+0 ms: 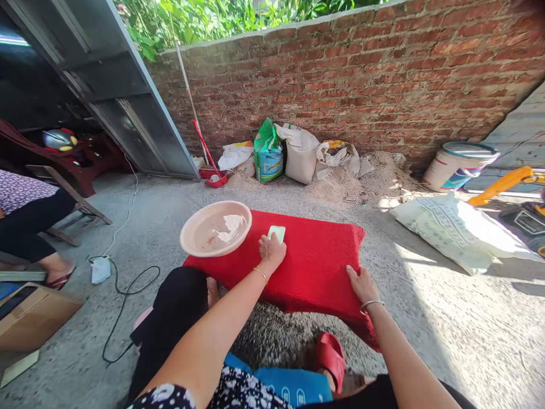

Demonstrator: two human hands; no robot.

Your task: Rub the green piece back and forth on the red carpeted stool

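A red fuzzy cloth (317, 250) covers a low bench or table in front of me, its near edge hanging down. My left hand (272, 250) is closed on a small pale green rounded block (276, 233), pressed against the cloth; its exact kind I cannot make out. At the cloth's right edge my right hand (363, 283) grips the fabric, thumb on top and the other fingers hidden beneath. A pale pink basin (193, 230) of water rests on the left end of the cloth, close to my left hand.
Bags (300, 153) and a sand pile stand along the brick wall (323, 85). A white sack (451, 227) and a bucket (457, 167) are on the right. A black cable (123, 292) and a cardboard box (38, 318) lie left. Another person's foot (59, 272) shows there.
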